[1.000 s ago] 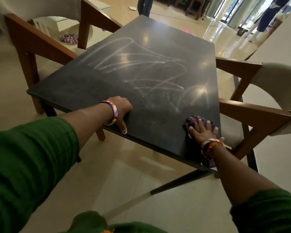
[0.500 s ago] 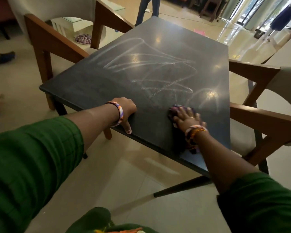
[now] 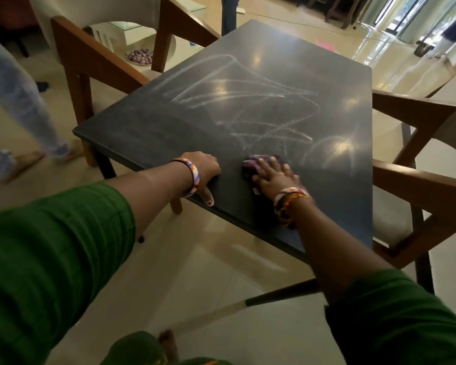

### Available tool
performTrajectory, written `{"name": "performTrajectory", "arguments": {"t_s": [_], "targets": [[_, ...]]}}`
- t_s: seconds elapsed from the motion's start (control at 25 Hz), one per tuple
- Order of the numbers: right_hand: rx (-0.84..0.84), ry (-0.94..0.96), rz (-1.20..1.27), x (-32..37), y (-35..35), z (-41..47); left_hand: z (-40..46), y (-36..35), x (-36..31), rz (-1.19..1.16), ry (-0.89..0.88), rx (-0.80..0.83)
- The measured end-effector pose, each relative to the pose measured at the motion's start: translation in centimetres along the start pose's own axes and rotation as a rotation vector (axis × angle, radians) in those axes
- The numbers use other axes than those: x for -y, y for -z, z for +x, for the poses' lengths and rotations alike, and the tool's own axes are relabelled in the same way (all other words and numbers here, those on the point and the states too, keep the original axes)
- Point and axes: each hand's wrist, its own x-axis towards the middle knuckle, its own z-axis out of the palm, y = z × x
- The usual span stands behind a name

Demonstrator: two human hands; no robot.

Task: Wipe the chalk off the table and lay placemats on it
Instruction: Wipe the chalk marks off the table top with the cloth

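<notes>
Chalk lay in pale looping scribbles across the dark tabletop, mostly beyond and to either side of the right hand, in the only view, from the head. That hand lay flat, fingers spread, pressing down a purple cloth whose bunched edge showed past the fingertips. The left hand, just beside it, was curled over the near edge of the tabletop, thumb pointing down, holding nothing else. The cloth looked soft and light, best held under a flat palm, not pinched. Chalk is dry and powdery and should lift easily, though it may smear. The tabletop appeared hard, smooth and faintly glossy, rectangular with sharp corners. Wooden chairs with pale cushions stood around it. No placemats were visible.
</notes>
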Motion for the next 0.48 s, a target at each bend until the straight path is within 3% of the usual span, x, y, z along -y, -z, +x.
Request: {"name": "performTrajectory", "arguments": {"t_s": [0.12,0.24,0.48], "targets": [[-0.057,-0.323,0.082,-6.5,2.0,-0.6,0.0,-0.9,0.5,-0.029,-0.008,-0.038],[-0.078,-0.49,0.126,-5.9,2.3,-0.6,0.3,-1.1,0.5,-0.046,-0.015,-0.059],[-0.047,0.012,0.013,5.8,-2.4,-0.3,0.1,-0.8,0.6,-0.063,-0.036,-0.073]]}}
